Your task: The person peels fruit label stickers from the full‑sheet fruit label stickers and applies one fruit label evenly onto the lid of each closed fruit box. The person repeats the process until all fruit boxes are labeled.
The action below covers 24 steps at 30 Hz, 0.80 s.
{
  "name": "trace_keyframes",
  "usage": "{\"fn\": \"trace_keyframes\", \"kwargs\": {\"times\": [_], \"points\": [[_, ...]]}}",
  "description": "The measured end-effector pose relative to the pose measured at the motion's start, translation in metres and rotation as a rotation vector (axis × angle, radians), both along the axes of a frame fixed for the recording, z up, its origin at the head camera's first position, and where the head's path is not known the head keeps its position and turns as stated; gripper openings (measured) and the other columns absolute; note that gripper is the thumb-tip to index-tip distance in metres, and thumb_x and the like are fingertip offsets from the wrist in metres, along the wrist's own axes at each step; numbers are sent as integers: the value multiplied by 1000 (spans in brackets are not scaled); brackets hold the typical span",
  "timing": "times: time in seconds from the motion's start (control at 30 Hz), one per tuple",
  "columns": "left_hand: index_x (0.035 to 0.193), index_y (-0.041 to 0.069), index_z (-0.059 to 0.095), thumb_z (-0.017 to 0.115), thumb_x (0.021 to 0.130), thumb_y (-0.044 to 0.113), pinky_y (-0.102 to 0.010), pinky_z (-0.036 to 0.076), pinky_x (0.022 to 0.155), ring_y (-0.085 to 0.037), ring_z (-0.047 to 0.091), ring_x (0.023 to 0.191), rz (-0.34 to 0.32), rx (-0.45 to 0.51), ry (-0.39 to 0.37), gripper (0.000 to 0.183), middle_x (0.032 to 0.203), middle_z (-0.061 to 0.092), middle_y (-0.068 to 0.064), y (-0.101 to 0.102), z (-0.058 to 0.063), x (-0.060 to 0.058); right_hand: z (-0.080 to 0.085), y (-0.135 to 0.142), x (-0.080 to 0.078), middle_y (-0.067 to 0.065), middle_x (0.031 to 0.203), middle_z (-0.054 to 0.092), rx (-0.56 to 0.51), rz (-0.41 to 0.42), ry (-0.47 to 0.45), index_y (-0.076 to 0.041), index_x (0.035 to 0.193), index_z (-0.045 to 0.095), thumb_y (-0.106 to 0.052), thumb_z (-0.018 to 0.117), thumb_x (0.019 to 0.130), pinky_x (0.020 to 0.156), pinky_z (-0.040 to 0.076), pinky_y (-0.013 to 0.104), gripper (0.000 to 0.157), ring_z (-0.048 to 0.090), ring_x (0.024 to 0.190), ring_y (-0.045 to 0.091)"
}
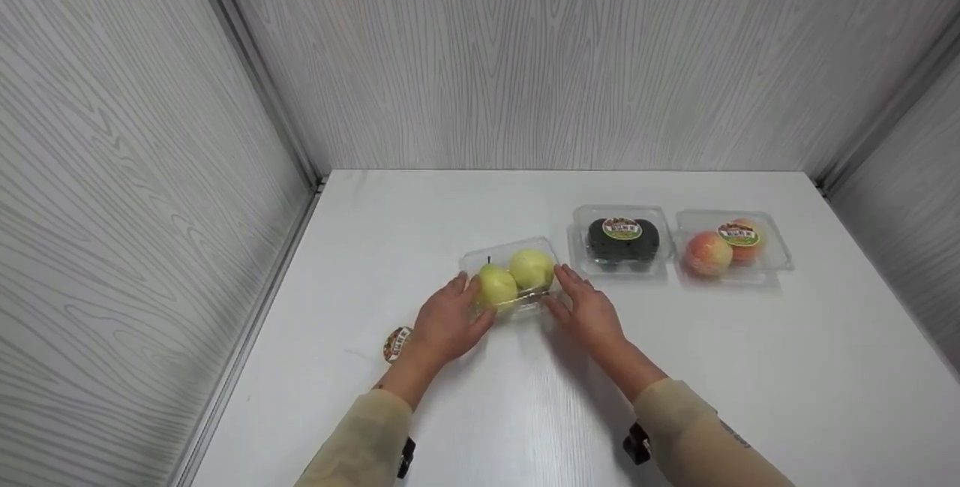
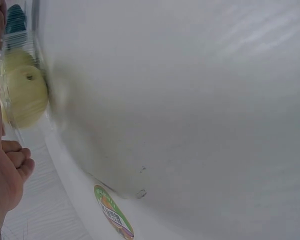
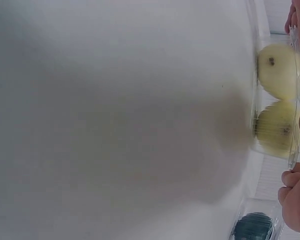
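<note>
A clear plastic clamshell box (image 1: 529, 303) lies in the middle of the table with two round yellow-green fruits inside, pear-like. One fruit (image 1: 496, 286) has a dark stem; the other (image 1: 532, 269) sits to its right. My left hand (image 1: 450, 318) grips the box's left end, thumb along the near edge. At the right end my right hand (image 1: 589, 311) holds the box by its edge with thumb and fingers. Both wrist views show the fruits (image 2: 26, 95) (image 3: 280, 70) through the clear wall. An oval fruit label (image 1: 397, 343) lies partly behind my left wrist.
Right of my hands stands a clear box (image 1: 581, 266) of dark fruits with an oval label on top. Beside it, another clear box (image 1: 776, 243) holds two red-yellow, peach-like fruits and bears a similar label. Grey wood-grain panels (image 1: 525, 59) enclose the white table (image 1: 675, 397).
</note>
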<state>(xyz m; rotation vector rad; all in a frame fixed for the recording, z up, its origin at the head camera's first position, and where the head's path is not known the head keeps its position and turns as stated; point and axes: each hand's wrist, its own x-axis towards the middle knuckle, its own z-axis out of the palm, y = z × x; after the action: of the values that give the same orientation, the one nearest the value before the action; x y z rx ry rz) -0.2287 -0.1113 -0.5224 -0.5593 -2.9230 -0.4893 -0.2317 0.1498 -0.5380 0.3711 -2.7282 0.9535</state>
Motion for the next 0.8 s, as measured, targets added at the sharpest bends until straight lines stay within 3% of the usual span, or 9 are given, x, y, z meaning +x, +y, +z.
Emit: {"fn": "trace_keyframes", "kwargs": {"times": [0.27,0.8], "points": [[150,0,57,59,105,49,-50,51,109,-41,60,133,-22,-64,43,67,149,58,-26,7,4,6,0,6,15,21,151,57,12,-37,8,2,149,58,-25,75,100,108,47,61,59,60,129,51],[147,4,61,63,100,50,-49,52,107,-39,64,130,-85,-45,62,65,147,61,-24,18,3,20,-4,17,50,21,142,65,24,-114,53,2,141,65,-26,81,94,99,53,62,56,65,122,49]]}}
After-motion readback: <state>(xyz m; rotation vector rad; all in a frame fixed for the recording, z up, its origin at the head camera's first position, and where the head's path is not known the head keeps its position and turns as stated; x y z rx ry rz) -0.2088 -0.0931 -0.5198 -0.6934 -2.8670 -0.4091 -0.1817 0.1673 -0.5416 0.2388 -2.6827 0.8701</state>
